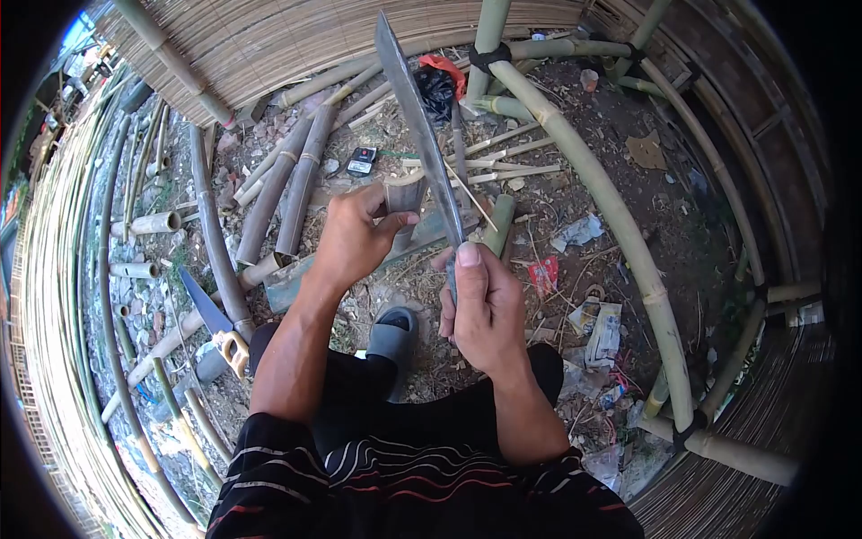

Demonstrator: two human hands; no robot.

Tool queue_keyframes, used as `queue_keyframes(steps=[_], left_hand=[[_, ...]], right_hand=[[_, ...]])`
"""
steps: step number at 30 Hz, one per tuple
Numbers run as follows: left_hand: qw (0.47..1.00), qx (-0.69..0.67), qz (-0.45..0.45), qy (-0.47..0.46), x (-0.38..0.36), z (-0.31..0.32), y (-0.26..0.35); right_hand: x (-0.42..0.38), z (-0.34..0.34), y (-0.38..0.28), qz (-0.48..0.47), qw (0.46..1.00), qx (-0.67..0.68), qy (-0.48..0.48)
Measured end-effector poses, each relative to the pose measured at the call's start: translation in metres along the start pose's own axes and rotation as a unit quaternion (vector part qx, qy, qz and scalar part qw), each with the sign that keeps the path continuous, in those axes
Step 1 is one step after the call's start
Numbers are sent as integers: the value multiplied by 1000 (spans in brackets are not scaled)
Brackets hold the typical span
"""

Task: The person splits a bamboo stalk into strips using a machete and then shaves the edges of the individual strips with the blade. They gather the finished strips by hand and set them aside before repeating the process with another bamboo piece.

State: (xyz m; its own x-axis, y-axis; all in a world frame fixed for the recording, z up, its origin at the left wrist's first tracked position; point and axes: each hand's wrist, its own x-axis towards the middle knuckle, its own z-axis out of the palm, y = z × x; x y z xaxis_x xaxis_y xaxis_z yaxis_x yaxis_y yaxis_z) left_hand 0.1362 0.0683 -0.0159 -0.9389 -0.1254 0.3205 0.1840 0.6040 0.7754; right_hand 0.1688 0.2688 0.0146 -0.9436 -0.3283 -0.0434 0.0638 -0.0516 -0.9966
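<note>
In the head view my right hand (489,310) is wrapped round the handle of a long machete (420,126). Its blade points up and away, tip near the top of the view. My left hand (355,234) grips a short split piece of bamboo (406,196), thumb on the near side and fingers behind it. The blade passes just right of this piece and overlaps its edge in this view. Behind the blade lie thin bamboo strips (516,163) and a short green bamboo length (501,225) on the ground.
A handsaw (208,310) with a wooden handle rests on bamboo at left. Dark bamboo poles (305,180) lie ahead, near a small black device (362,162). A curved bamboo frame (620,216) stands at right. Litter (603,332) covers the ground near my right knee.
</note>
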Motion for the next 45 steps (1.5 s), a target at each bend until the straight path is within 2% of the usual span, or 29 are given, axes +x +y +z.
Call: queue_keyframes(steps=[11,16,23,25,27,29,31,32,33,34,35,36,37,38,39,40,41,42,44,45], left_hand=[[1000,-17,6,-4,-2,1,0],[999,17,42,-17,0,-3,7],[999,18,33,-24,-1,-4,10],[997,8,75,-4,-1,-4,18],[998,13,55,0,4,-3,6],[999,17,37,2,-3,0,12],[997,20,64,30,3,-9,28],[999,28,35,-21,4,-22,34],[989,133,56,40,-6,-37,34],[983,163,36,73,-11,-65,17],[972,75,24,220,-9,-86,9],[955,27,83,283,0,-105,8],[956,28,80,280,15,-115,16],[922,193,248,227,46,-128,25],[834,348,399,156,76,-137,32],[807,373,445,109,103,-137,35],[774,396,490,64,127,-134,37],[774,395,490,65,138,-130,27],[841,321,436,-1,152,-111,-3],[841,317,439,1,160,-105,-8]], right_hand=[[1,-3,-5,-6,1000,-19,-5],[2,-4,-3,-9,999,-29,-16],[-1,-3,-4,-33,995,-93,11],[2,-1,-9,-33,995,-97,9],[2,3,-12,-118,972,-203,29],[-8,-5,-32,-80,981,-175,14],[1,-7,-44,-31,992,-118,-7],[2,-6,-39,-69,991,-113,-3],[0,-6,-30,-53,992,-113,-4],[7,-8,-24,-62,982,-174,-26],[19,-10,-25,-84,967,-236,-44],[21,-10,-28,-84,961,-258,-43],[19,-11,-30,-80,962,-257,-44],[26,-14,-37,-70,960,-264,-56],[32,-16,-44,-57,959,-270,-65],[35,-16,-55,13,956,-281,-77],[40,-16,-59,9,956,-283,-76],[45,-16,-62,-27,945,-322,-45],[54,-18,-68,-85,902,-422,7],[59,-19,-75,-85,901,-426,11]])
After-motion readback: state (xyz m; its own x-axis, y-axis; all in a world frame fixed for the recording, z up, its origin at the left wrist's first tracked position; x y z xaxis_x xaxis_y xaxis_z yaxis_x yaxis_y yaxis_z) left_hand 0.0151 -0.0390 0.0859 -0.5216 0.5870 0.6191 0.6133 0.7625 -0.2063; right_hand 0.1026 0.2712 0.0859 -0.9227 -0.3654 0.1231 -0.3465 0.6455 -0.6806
